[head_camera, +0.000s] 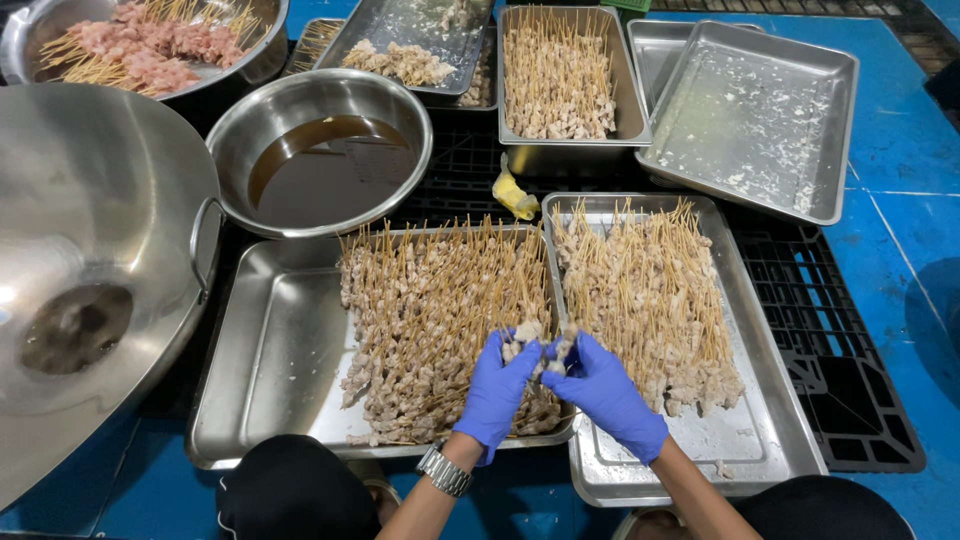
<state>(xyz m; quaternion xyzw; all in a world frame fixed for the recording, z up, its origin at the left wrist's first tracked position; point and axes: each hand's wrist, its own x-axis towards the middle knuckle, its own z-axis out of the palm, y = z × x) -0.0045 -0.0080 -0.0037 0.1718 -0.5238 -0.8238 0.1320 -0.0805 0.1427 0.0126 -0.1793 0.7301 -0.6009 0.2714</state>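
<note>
Both hands wear blue gloves and meet over the seam between two steel trays. The left hand (497, 388) is closed around the meat end of a small bunch of skewers (522, 338); the right hand (603, 392) pinches a second coated piece (563, 348) just beside it, fingers curled tight. How many sticks each hand has cannot be told (the gloves cover the lower ends).

The held skewers run lengthwise away from the person, meat end nearest the palms, bare stick tips pointing to the far side, tilted slightly left. They match the lie of the rows beneath.

The left tray (265, 380) holds skewers on its right half, its left half bare. The right tray (770, 440) holds a dense row, sticks fanned away from the person.

Beyond stand a bowl (400, 110) of brown liquid, a tilted, flour-smeared tray (840, 130), a deep pan (628, 100) of more skewers, and a basin (265, 45) of raw pink skewers. A large wok (110, 180) sits at left. A yellow cloth (514, 194) lies between the trays.
</note>
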